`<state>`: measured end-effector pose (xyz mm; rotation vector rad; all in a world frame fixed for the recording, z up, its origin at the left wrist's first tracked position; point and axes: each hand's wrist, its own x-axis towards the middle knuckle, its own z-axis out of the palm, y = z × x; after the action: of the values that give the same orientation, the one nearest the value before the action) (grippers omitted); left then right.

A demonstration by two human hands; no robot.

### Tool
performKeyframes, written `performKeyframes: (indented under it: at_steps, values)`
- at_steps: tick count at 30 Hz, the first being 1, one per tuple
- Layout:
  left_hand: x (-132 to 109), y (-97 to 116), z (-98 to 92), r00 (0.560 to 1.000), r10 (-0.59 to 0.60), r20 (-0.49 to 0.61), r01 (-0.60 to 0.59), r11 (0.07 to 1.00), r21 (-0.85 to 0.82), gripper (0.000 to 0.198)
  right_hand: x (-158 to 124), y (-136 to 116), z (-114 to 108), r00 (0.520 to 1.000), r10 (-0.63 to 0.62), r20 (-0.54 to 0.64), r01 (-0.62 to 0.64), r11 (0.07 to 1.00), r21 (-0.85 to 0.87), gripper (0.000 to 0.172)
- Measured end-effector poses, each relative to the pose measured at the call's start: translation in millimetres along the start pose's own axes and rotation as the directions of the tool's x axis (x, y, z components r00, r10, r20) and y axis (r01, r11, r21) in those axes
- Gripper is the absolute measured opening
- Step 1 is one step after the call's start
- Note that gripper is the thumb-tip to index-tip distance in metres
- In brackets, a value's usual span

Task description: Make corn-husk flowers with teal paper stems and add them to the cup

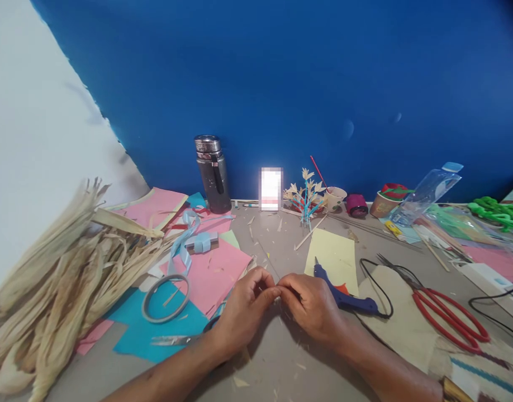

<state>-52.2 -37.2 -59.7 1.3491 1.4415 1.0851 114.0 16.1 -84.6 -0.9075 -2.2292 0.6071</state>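
At nine o'clock from the middle, a heap of dry corn husks (61,279) spreads over the left end of the table (290,357). Nearer on that line, a grey ring (145,301) lies on a blue sheet (133,338), and small scissors (175,340) sit at eight, blades pointing outward, handles partly hidden by the left forearm (172,371). A dark flask (217,184) stands upright at eleven, with pink paper (217,268) nearer, at ten. At the centre of the dial, the left hand (248,312) has thumb and forefinger pressed together, meeting the equally pinched tips of the right hand (309,310); a thin strand (268,262) runs from their grip toward eleven, and whatever else they hold is too small to tell. A bunch of pale flowers (305,202) is at one, a yellow sheet (332,257) at two. Just beside the right hand, at three, lies a blue glue gun (344,300). Farther out, a clear bottle (426,192) leans at two, red-handled scissors (419,287) rest at three, and bright green cords (497,212) lie beyond, at two.
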Motion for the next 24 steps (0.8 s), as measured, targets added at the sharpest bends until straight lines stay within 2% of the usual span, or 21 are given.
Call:
performKeyframes:
  at_steps: [3,6,8,11,13,15,17,21,24]
  values:
    - [-1,3,0.9,1.0,0.004,0.015,-0.003,1.0,-0.01,0.021,-1,-5,-1,0.997,0.072,0.016,-0.073,0.993,0.09,0.026]
    - [-4,4,3.7,0.998,0.046,0.039,-0.041,0.992,-0.121,0.024,-2,-12,0,0.987,0.149,0.057,-0.159,0.95,0.269,0.029]
    - [-5,4,5.6,0.993,0.096,0.065,-0.08,0.972,-0.219,0.024,-2,-15,1,0.972,0.209,0.108,-0.235,0.87,0.433,0.03]
    - [-7,3,6.0,0.979,0.155,0.133,-0.107,0.943,-0.316,0.023,0,-14,2,0.934,0.261,0.243,-0.357,0.681,0.639,0.033]
    - [-8,4,4.7,0.971,0.177,0.16,-0.117,0.937,-0.329,0.022,2,-11,0,0.917,0.25,0.312,-0.4,0.562,0.724,0.04]
    - [-8,5,2.8,0.971,0.185,0.152,-0.133,0.944,-0.301,0.02,4,-8,-3,0.919,0.244,0.309,-0.392,0.503,0.77,0.047]
    - [-7,6,1.5,0.979,0.155,0.133,-0.114,0.955,-0.275,0.019,6,-7,-7,0.927,0.262,0.269,-0.371,0.526,0.766,0.049]
    - [-2,3,1.4,0.999,0.018,0.036,-0.006,0.945,-0.328,0.012,4,-12,-12,0.928,0.297,0.226,-0.37,0.65,0.664,0.041]
    - [0,1,2.1,0.999,-0.008,-0.037,-0.006,0.927,-0.375,0.014,2,-17,-13,0.941,0.298,0.16,-0.335,0.753,0.566,0.034]
